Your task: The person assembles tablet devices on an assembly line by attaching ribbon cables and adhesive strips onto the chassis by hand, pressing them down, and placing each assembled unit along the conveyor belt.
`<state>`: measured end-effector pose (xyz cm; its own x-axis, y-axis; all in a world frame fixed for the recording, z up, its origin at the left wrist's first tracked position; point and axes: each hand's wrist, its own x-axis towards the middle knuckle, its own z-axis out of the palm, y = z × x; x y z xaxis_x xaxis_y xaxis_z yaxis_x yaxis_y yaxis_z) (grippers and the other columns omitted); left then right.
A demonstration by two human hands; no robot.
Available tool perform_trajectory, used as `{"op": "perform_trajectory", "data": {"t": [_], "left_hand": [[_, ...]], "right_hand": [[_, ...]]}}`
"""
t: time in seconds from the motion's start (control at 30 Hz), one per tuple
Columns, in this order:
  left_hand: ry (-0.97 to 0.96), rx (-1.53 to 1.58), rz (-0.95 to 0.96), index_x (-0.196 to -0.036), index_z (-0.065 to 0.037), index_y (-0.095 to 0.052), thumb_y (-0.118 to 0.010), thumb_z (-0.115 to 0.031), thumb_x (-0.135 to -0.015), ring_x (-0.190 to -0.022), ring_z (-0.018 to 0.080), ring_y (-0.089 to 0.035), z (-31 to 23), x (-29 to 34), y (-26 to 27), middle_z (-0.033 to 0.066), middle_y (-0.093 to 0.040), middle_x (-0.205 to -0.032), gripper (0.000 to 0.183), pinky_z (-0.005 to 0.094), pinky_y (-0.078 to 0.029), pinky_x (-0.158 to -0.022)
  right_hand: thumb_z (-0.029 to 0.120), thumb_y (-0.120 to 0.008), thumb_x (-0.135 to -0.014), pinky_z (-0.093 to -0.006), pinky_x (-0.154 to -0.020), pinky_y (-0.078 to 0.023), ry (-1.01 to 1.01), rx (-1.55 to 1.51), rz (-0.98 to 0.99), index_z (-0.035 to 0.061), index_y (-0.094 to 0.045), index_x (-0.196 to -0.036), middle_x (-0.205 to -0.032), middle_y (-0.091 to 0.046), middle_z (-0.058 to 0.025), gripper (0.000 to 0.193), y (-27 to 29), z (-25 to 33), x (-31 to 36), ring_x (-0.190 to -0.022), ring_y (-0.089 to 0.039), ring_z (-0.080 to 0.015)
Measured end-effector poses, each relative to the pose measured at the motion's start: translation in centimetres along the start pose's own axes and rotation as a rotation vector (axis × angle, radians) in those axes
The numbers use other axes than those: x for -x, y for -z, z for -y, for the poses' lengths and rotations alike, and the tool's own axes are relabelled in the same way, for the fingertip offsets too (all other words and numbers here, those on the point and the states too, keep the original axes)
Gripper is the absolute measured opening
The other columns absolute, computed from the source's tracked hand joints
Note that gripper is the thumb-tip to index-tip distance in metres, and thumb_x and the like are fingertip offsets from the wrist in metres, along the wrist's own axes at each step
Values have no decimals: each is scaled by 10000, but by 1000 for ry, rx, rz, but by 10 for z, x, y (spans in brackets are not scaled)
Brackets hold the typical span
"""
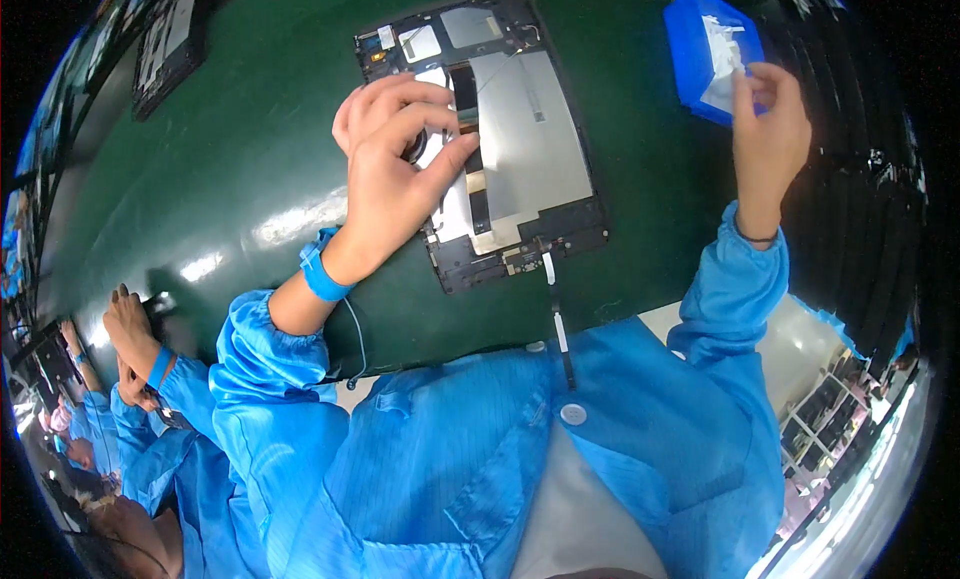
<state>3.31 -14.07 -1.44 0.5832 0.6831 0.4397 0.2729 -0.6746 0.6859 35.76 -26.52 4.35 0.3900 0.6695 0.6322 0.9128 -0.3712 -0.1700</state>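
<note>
An opened tablet-like device (535, 149) with a black frame and silver inner plates lies tilted on the green table. My left hand (395, 159) rests over its left half, thumb and fingertips drawn together at a black flat ribbon cable (478, 204) running down its middle. Whether the fingers hold the cable or something small, I cannot make out. At the right, my right hand (772, 124) reaches to a blue bin (685, 64) of small white pieces (722, 54). Its thumb and finger are bent together at the pieces; anything between them is too small to name.
A thin black and white strip (558, 319) hangs from the device's near edge over the table edge. Another similar device (168, 49) lies at the far left. A co-worker's hand (128, 324) is at lower left. A blue wrist strap (320, 269) trails a cord from my left wrist.
</note>
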Motion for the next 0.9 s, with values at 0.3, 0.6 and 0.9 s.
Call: {"op": "perform_trajectory", "data": {"t": [0.3, 0.6, 0.9], "left_hand": [[38, -94, 14, -808, -151, -709, -803, -188, -703, -1288, 351, -356, -1, 2, -9, 59, -565, -1266, 146, 462, -220, -1050], [7, -145, 62, -1168, -121, -563, -771, -195, -747, -1318, 377, -322, -11, 0, -21, 122, -461, -1367, 475, 482, -215, -1065], [-59, -119, -94, -1260, -64, -495, -682, -77, -776, -1333, 383, -305, -29, -2, -30, 138, -462, -1366, 519, 476, -214, -1078]], "right_hand": [[206, -588, -910, -439, -1027, -341, 721, -540, 532, 101, -671, -1095, -1266, -627, -53, 228, 3, 80, 44, -1274, -485, -283], [289, -581, -847, -497, -1072, -296, 814, -639, 823, 164, -634, -1218, -1338, -579, 9, 395, 2, 96, 59, -1361, -399, -293], [51, -474, -801, -518, -1112, -201, 778, -727, 789, 121, -643, -1189, -1378, -549, -87, 429, 18, 55, 49, -1407, -327, -347]]}}
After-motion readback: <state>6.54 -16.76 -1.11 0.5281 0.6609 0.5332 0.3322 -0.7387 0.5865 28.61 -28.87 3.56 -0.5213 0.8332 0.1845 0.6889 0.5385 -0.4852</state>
